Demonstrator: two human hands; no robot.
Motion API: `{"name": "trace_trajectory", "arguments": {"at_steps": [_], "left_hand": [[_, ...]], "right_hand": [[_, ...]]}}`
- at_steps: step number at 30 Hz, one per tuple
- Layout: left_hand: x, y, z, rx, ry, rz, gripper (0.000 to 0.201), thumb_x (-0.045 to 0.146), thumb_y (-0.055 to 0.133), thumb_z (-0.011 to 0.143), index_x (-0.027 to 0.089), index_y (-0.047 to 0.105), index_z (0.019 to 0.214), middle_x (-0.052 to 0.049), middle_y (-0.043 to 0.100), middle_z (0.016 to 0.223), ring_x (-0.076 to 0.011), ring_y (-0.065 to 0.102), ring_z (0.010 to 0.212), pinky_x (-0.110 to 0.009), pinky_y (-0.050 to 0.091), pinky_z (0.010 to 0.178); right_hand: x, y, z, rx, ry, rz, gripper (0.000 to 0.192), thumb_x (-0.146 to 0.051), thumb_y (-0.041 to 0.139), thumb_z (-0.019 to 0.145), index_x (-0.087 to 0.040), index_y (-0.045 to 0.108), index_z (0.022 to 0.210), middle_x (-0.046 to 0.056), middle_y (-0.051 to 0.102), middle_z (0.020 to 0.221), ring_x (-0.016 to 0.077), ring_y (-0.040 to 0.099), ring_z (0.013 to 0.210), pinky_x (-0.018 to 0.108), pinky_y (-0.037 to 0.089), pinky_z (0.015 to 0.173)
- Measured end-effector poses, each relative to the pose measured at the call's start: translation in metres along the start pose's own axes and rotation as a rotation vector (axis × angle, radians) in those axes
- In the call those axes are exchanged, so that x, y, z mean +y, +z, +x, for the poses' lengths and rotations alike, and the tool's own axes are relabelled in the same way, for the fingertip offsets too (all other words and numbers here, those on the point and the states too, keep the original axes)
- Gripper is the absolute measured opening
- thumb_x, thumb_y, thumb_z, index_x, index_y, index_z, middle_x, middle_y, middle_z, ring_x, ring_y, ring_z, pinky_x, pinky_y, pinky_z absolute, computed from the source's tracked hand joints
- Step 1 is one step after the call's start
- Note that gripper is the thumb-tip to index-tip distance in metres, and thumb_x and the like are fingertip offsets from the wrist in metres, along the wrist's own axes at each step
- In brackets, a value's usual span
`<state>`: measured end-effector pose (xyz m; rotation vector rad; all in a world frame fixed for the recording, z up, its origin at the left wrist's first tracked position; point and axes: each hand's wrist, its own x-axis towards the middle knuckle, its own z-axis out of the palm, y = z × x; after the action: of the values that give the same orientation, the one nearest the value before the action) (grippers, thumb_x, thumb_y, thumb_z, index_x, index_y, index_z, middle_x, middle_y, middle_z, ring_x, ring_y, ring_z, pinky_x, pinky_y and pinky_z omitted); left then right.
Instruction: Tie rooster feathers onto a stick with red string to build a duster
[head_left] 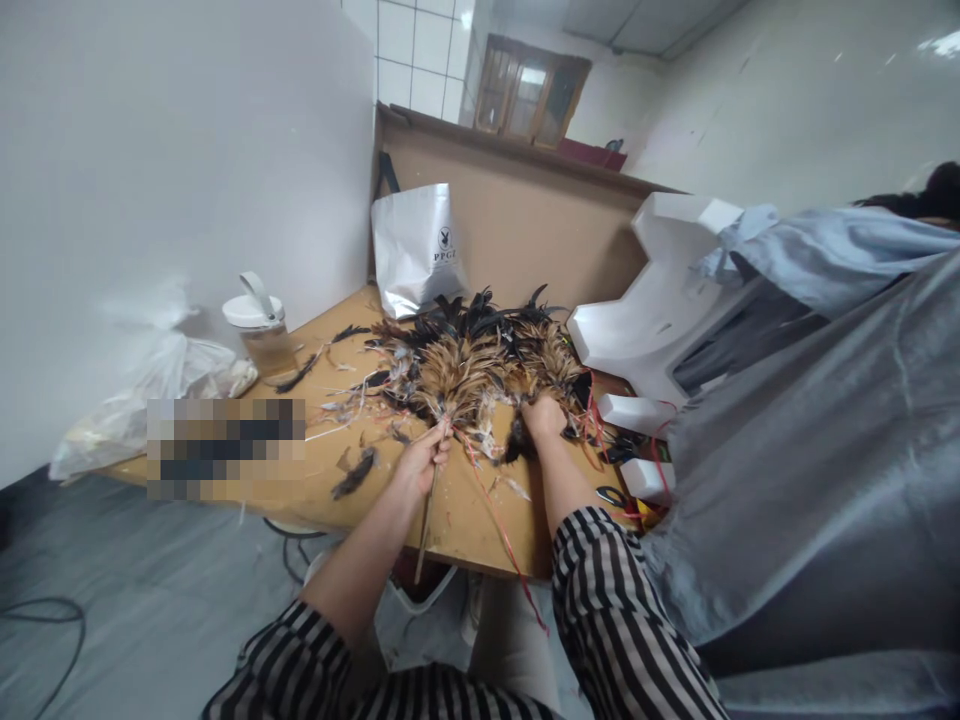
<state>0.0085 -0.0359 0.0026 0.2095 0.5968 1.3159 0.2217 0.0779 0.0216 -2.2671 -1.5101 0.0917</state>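
Sitting left of the heap of tan and black feathers [480, 350] on the wooden table [465, 510], a clear lidded plastic jug [262, 330] holds yellowish liquid — a careless elbow could tip it onto the plumes. The left hand [421, 462] pinches a thin stick bearing a tan feather bundle [450, 385], fingers closed. The right hand [544, 417] is buried in the heap's near edge; its fingers' state I cannot tell — loose red string [495, 510] could snag there.

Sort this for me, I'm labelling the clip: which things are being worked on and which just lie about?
In hand:
left hand gripping a thin stick
right hand in the feather pile
red string

Lying about:
white bag
lidded jar
plastic bag
white stool
scissors
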Motion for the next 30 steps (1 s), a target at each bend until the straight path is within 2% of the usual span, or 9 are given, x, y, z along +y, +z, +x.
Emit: {"name": "trace_trajectory", "arguments": {"at_steps": [2,4,8,11,14,17,21,25,30], "left_hand": [[0.000,0.001,-0.001,0.009,0.006,0.009,0.014,0.015,0.066,0.070,0.012,0.057,0.080,0.001,0.050,0.067,0.0006,0.037,0.043,-0.008,0.019,0.030],[0.000,0.001,-0.001,0.010,0.007,0.003,0.014,0.014,0.066,0.070,0.012,0.057,0.080,0.001,0.050,0.067,0.0006,0.037,0.043,-0.008,0.019,0.030],[-0.001,0.000,0.001,0.008,0.005,-0.008,0.013,0.013,0.065,0.070,0.012,0.058,0.081,0.001,0.050,0.066,0.0006,0.037,0.043,-0.008,0.020,0.030],[-0.002,0.000,0.002,0.015,0.012,-0.002,0.014,0.013,0.065,0.070,0.011,0.058,0.082,0.001,0.050,0.066,0.0006,0.037,0.042,-0.008,0.020,0.030],[-0.004,0.000,0.003,0.020,0.031,0.015,0.014,0.014,0.065,0.070,0.010,0.059,0.082,0.000,0.052,0.067,0.0003,0.038,0.042,-0.009,0.020,0.029],[-0.005,-0.002,0.005,0.032,0.052,0.032,0.016,0.014,0.066,0.068,0.010,0.060,0.083,-0.001,0.053,0.067,0.0002,0.039,0.042,-0.009,0.020,0.030],[-0.008,-0.005,0.007,0.034,0.098,0.063,0.020,0.016,0.070,0.064,0.010,0.061,0.081,-0.001,0.053,0.065,-0.0004,0.040,0.042,-0.010,0.019,0.031],[-0.012,-0.005,0.006,0.075,0.162,0.100,0.017,0.018,0.071,0.061,0.009,0.060,0.071,0.002,0.048,0.054,-0.0008,0.037,0.041,-0.011,0.020,0.033],[-0.013,-0.002,0.004,0.109,0.159,0.087,0.016,0.020,0.068,0.063,0.009,0.058,0.069,0.001,0.050,0.054,-0.0021,0.038,0.041,-0.014,0.019,0.034]], "right_hand": [[0.005,0.000,0.001,0.009,0.038,0.120,0.024,-0.033,0.058,0.065,-0.014,0.069,0.075,0.017,0.066,0.081,0.0258,0.062,0.082,0.031,0.044,0.068],[0.011,-0.002,0.001,0.005,0.058,0.351,0.017,-0.030,0.058,0.062,-0.015,0.065,0.063,0.011,0.065,0.069,0.0233,0.061,0.074,0.028,0.042,0.062],[0.021,-0.007,-0.010,-0.042,0.041,0.686,0.020,-0.035,0.054,0.065,-0.017,0.054,0.056,-0.001,0.050,0.049,0.0124,0.047,0.048,0.023,0.033,0.046],[0.019,-0.013,-0.026,-0.252,0.023,1.072,0.026,-0.039,0.061,0.061,-0.019,0.045,0.056,-0.007,0.035,0.043,0.0060,0.028,0.037,0.021,0.021,0.038],[0.006,-0.021,-0.048,-0.540,-0.049,1.406,0.034,-0.034,0.070,0.054,-0.019,0.040,0.056,-0.009,0.028,0.044,0.0034,0.019,0.038,0.019,0.012,0.037],[-0.014,-0.026,-0.076,-0.737,-0.127,1.495,0.034,-0.033,0.072,0.055,-0.018,0.041,0.055,-0.009,0.027,0.045,0.0028,0.019,0.039,0.018,0.010,0.038],[-0.043,-0.020,-0.108,-0.895,-0.149,1.468,0.031,-0.033,0.072,0.056,-0.016,0.047,0.059,-0.009,0.031,0.044,0.0021,0.020,0.038,0.018,0.011,0.039],[-0.058,-0.008,-0.122,-0.872,-0.056,1.392,0.034,-0.033,0.075,0.051,-0.017,0.046,0.060,-0.009,0.038,0.042,0.0020,0.024,0.036,0.017,0.012,0.038],[-0.060,0.002,-0.119,-0.819,-0.066,1.362,0.033,-0.032,0.074,0.049,-0.017,0.046,0.057,-0.010,0.038,0.039,0.0024,0.025,0.035,0.018,0.012,0.037]]}}
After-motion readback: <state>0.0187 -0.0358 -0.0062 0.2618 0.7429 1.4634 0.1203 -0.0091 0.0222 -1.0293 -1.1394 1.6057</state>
